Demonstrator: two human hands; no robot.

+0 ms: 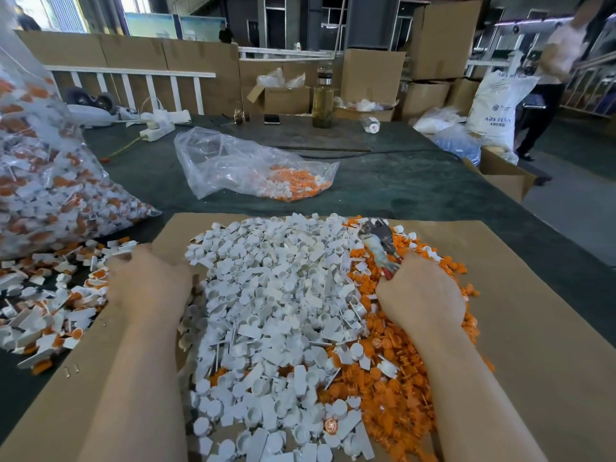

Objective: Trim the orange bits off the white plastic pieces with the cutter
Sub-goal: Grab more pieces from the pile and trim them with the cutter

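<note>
Right hand (pixel 421 291) curled round the red-handled metal cutter (pixel 380 243), blades pointing away over loose orange plastic offcuts (pixel 393 388). Left hand (pixel 146 281) rests knuckles-up at the edge of the heap of white plastic pieces (pixel 276 295); its grip is hidden, can't tell. All on brown cardboard sheet (pixel 533 328) on the table (pixel 400 181).

Both forearms were bare, with no sleeve in view up to the frame's lower edge. The left hand (pixel 146 281) at eight o'clock and the right hand (pixel 421 291) at four o'clock were ungloved.
</note>
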